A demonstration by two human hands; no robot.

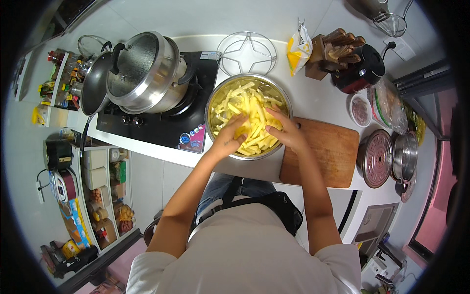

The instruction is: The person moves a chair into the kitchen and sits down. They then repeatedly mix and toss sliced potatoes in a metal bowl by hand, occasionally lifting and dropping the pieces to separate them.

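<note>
A stainless steel bowl [216,96] on the white counter holds a heap of pale yellow cut potato strips [253,110], apparently in water. My left hand [230,137] reaches over the near left rim, its fingertips among the strips. From the right, my right hand [286,128] reaches in with thumb and fingers spread around some of the strips. Both hands are partly curled at the heap; whether either one grips any strips is hard to tell. A wooden cutting board [323,150] lies just right of the bowl, under my right forearm.
A steamer pot with a glass lid [137,58] stands on the black gas hob [147,132], beside a frying pan [93,86]. Behind the bowl is a wire rack [246,55]. A knife block [315,70], a rice cooker [361,70] and a small bowl of meat [360,110] stand right.
</note>
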